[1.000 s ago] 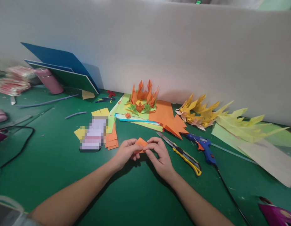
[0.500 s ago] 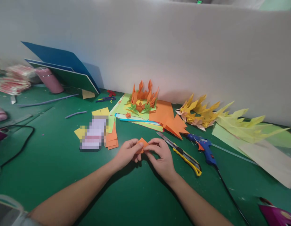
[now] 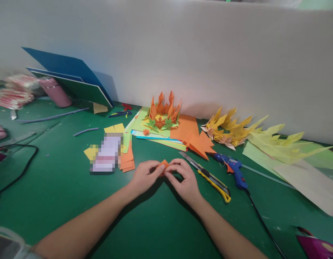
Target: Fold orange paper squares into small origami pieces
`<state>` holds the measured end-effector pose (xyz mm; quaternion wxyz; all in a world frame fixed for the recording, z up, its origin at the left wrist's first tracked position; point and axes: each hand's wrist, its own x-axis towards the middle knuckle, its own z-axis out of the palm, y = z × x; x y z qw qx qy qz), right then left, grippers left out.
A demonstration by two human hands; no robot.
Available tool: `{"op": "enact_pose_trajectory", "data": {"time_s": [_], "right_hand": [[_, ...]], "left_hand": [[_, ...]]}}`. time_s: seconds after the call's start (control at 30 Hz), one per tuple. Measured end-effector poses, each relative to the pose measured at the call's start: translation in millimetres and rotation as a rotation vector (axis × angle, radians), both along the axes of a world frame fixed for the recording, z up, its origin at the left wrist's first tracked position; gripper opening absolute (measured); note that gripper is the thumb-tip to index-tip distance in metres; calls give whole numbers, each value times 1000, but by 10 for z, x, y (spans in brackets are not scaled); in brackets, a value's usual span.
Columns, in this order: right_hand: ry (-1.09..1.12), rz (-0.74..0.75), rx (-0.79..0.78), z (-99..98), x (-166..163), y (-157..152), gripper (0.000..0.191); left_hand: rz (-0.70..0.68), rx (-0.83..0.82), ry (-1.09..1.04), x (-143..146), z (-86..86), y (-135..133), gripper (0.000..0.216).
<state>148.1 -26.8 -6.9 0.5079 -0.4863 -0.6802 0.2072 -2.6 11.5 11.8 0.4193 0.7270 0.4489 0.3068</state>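
Note:
My left hand [image 3: 144, 176] and my right hand [image 3: 182, 179] meet low over the green table [image 3: 61, 187], both pinched on a small folded piece of orange paper [image 3: 163, 164]. Only its top corner shows between my fingertips. Just right of my right hand lies a yellow utility knife [image 3: 213, 178]. Behind my hands, an orange paper flower [image 3: 164, 109] stands on a pile of coloured sheets [image 3: 166, 136].
A blue glue gun [image 3: 235, 170] with a black cord lies right of the knife. Yellow paper flowers [image 3: 231, 129] and pale green sheets [image 3: 290, 151] line the white wall. Orange and yellow paper scraps [image 3: 127, 158] sit left of my hands. Blue boards [image 3: 72, 77] lean at back left.
My fingers have closed further over the orange paper, so less of it shows now. Both hands stay in about the same place.

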Motion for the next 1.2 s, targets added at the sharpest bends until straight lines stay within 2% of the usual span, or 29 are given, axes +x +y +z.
{"op": "enact_pose_trajectory", "data": {"time_s": [0.17, 0.3, 0.43, 0.8, 0.93, 1.07, 1.2], "right_hand": [[29, -6, -6, 12, 4, -2, 10], [43, -11, 6, 0, -5, 6, 8], [63, 10, 26, -16, -10, 15, 6], [37, -3, -22, -26, 18, 27, 11], [59, 7, -33, -19, 16, 30, 13], [94, 13, -53, -22, 12, 33, 13], [137, 26, -67, -50, 9, 40, 10]], "left_hand": [[-80, -109, -48, 5, 13, -23, 36], [-105, -87, -52, 5, 4, -34, 35], [-90, -90, -60, 11, -2, -40, 36], [-33, -228, -126, 30, -18, -45, 34], [-56, -224, -140, 23, -25, -53, 31], [-43, -173, -62, 27, -37, -53, 24], [-26, -121, -5, 33, -48, -44, 27]]}}
